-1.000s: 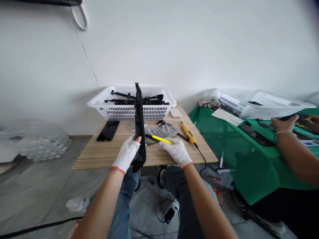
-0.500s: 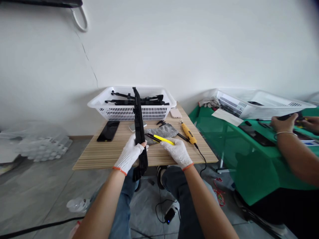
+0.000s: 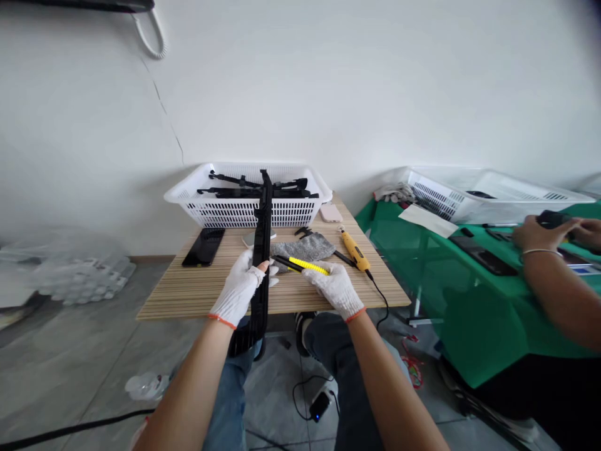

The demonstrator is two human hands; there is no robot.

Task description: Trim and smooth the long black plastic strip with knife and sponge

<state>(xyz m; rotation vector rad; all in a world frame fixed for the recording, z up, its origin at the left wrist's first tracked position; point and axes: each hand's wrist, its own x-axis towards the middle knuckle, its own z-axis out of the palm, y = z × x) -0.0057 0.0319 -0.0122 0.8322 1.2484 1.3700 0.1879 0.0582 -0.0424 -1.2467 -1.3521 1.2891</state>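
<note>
My left hand (image 3: 244, 282), in a white work glove, is closed around a long black plastic strip (image 3: 263, 232). The strip stands on end, its top in front of the basket and its wider lower end below the table edge. In my gloved right hand (image 3: 333, 285) is a yellow and black utility knife (image 3: 307, 265), its tip pointing left, close to the strip; I cannot tell whether they touch. Behind the knife lies a grey cloth or glove (image 3: 314, 245). A yellow rotary tool (image 3: 355, 250) with a cord rests right of my right hand.
A white basket (image 3: 216, 213) with several black strips stands at the table's back. A black phone (image 3: 204, 247), a pink phone (image 3: 331, 213) and black calipers (image 3: 303, 232) lie on the table (image 3: 173, 294). A co-worker's hands (image 3: 539, 235) work at the green table on the right.
The strip has tilted: its top moved right and its lower end swung left. My left hand shifted slightly left with it. My right hand with the knife stays nearly in place.
</note>
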